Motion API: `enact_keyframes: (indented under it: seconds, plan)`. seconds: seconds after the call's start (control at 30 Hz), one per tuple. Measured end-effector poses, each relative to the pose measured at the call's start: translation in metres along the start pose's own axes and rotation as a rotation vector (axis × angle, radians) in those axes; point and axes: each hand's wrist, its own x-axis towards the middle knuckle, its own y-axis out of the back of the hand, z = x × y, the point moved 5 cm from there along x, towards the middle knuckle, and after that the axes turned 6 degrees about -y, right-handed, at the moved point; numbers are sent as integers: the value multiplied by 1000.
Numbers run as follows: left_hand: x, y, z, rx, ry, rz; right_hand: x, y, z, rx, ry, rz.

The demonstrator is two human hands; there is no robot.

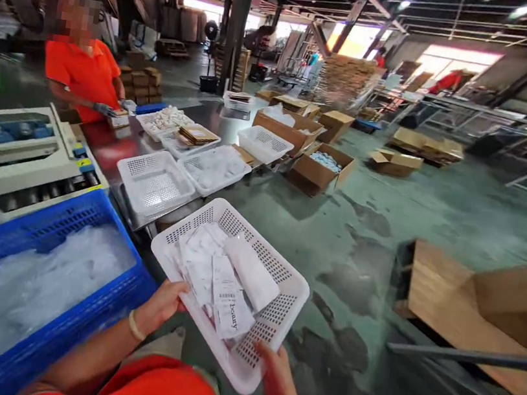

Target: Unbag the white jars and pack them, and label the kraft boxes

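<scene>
- Head view: at six o'clock, a white basket (298,284), seemingly gripped on two sides for steadiness.
- Around it, left hand (165,304) at nine, right hand (272,362) between four and five: both clasp the rim, lower fingers hidden from me.
- Printed slips (229,300) lie inside, probably so its walls contain them.

bright orange-red shirt (162,392); pale wristband (136,325), left arm

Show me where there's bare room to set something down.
Floor between the blue-filled carton and the cardboard at right. Bare: the near white basket on the steel table, and the end of the held basket by the right hand. Crowded: its middle, under printed packets, and the blue crate, heaped with plastic.
</scene>
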Motion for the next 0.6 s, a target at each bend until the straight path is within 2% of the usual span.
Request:
enact_keyframes:
  seconds: [0.13,0.23,0.3,0.43,0.6]
  plan:
    - [86,-79,48,58,6,-104,64,8,-69,33,15,112]
    - [150,-132,75,64,-2,-162,128,11,-124,16,10,173]
    - [191,-161,88,81,-27,-162,175,15,-164,24,13,207]
    - [257,-202,105,163,-79,-82,266,21,-248,47,-14,187]
    - [311,-235,126,206,-90,25,360,19,-360,-45,-7,91]
